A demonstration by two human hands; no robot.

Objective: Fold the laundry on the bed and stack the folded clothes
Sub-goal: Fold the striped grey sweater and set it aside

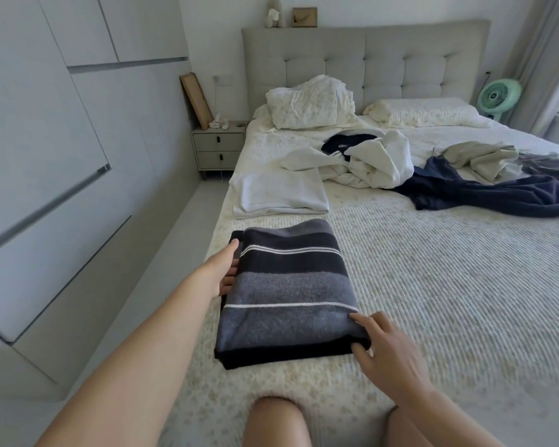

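My left hand [224, 275] is tucked against the left edge of the striped towel [288, 291], thumb lying along the top, the other fingers slipped under the fold, so I am gripping that edge. My right hand [386, 346] sits at the near right corner, fingers straight and spread, touching the cloth there and holding nothing.

The towel lies folded on the bed [433, 285], directly ahead of me and between my hands, its long axis running away from me toward the headboard. Just beyond its far edge, on the same line, rests the folded white cloth [281, 195]. That is where I judge this one should go: straight forward along its own length, with no turn needed. My left hand is further up the towel and nearer the white cloth; the right is back at the near end.

Further off to the right, well apart, the unfolded heap [365, 162] and a navy garment [484, 191] still wait
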